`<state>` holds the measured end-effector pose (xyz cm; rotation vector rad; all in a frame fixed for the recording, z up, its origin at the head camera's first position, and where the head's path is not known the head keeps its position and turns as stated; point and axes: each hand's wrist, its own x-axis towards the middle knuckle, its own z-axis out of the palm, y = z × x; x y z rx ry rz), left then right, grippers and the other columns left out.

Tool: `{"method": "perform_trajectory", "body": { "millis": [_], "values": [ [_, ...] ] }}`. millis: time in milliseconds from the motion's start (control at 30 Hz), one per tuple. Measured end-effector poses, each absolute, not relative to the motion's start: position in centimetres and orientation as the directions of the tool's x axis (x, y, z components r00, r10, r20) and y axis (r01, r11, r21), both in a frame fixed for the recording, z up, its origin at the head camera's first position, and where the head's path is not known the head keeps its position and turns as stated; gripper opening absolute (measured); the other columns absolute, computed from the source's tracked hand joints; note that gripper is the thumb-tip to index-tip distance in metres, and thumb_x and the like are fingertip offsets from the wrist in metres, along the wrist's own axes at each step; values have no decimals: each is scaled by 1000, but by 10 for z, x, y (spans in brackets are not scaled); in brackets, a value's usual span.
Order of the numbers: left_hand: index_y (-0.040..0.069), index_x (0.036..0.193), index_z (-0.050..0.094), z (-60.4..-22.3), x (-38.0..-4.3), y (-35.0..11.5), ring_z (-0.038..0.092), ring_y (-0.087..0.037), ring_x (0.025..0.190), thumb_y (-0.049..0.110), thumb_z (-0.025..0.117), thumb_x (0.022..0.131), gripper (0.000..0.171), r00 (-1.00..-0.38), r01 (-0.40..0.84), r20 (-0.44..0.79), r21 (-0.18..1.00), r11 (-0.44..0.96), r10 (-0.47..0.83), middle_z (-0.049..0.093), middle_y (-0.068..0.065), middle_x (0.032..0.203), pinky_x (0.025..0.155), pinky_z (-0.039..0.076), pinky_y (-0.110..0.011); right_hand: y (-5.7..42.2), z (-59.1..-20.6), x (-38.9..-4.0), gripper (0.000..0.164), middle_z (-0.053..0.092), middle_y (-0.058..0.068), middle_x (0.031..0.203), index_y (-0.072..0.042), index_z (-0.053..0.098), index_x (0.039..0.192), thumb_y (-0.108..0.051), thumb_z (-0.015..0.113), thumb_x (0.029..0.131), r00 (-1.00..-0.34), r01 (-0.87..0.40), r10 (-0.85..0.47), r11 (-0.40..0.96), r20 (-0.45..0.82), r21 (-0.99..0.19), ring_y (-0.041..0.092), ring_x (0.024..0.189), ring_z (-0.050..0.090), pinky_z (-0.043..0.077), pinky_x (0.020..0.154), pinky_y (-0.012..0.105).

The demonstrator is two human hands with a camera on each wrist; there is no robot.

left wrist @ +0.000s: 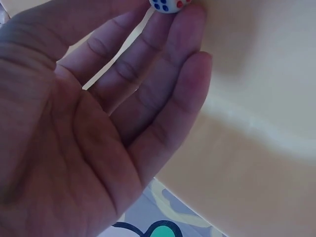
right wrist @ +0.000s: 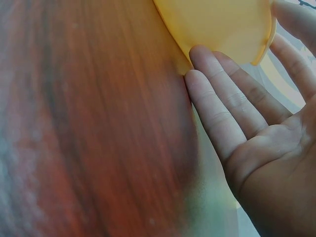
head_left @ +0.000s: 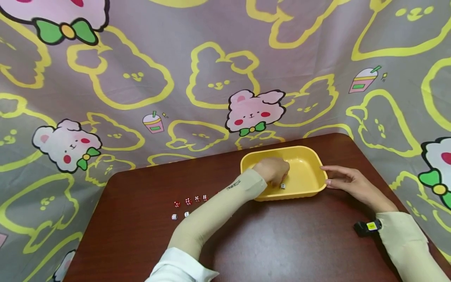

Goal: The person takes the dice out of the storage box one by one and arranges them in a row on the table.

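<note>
A yellow plastic tray (head_left: 306, 192) stands toward the back right of the table. My left hand (head_left: 272, 169) reaches down inside it, fingers bent toward the floor of the tray. At those fingertips is a white die (left wrist: 169, 5) with blue and red dots, pinched between thumb and fingers and partly cut off at the top of the left wrist view. The head view shows a white die (head_left: 283, 186) right under the fingers. My right hand (head_left: 352, 186) touches the tray's right end with its fingers fairly straight; the right wrist view shows its fingertips (right wrist: 200, 81) against the yellow wall.
Left of the tray, several red dice (head_left: 188, 201) lie in a row on the dark brown table (head_left: 148, 243). Two white dice (head_left: 174, 217) sit in front of them, beside my left forearm. A patterned cloth (head_left: 211, 78) hangs behind the table and along its sides.
</note>
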<state>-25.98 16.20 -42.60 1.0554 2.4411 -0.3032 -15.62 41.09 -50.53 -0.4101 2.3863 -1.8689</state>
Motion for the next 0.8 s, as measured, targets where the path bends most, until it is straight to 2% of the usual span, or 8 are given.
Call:
{"method": "perform_trajectory", "body": {
  "millis": [300,633,800],
  "values": [
    [20,72,55,-429,-261,163,53,-11,71,7,66,80,20,-611,717,-487,-7,697,624,56,6,77,54,41,-23,410,-506,-156,50,67,-14,115,4,48,137,-7,65,90,-970,-134,-233,244,76,-961,8,92,72,59,76,31],
    [19,75,56,-426,-262,162,53,-12,74,12,66,84,15,-612,711,-482,12,703,627,57,5,80,56,42,-24,410,-507,-157,48,67,-13,118,8,46,136,-1,61,91,-954,-180,-275,197,122,-964,9,94,71,59,76,30],
    [18,72,55,-421,-266,162,47,-10,64,10,58,88,17,-602,711,-498,22,703,624,53,4,75,51,38,-23,410,-506,-157,49,67,-13,115,6,47,137,-4,63,91,-961,-160,-257,229,99,-960,9,93,71,59,75,31]
  ]
}}
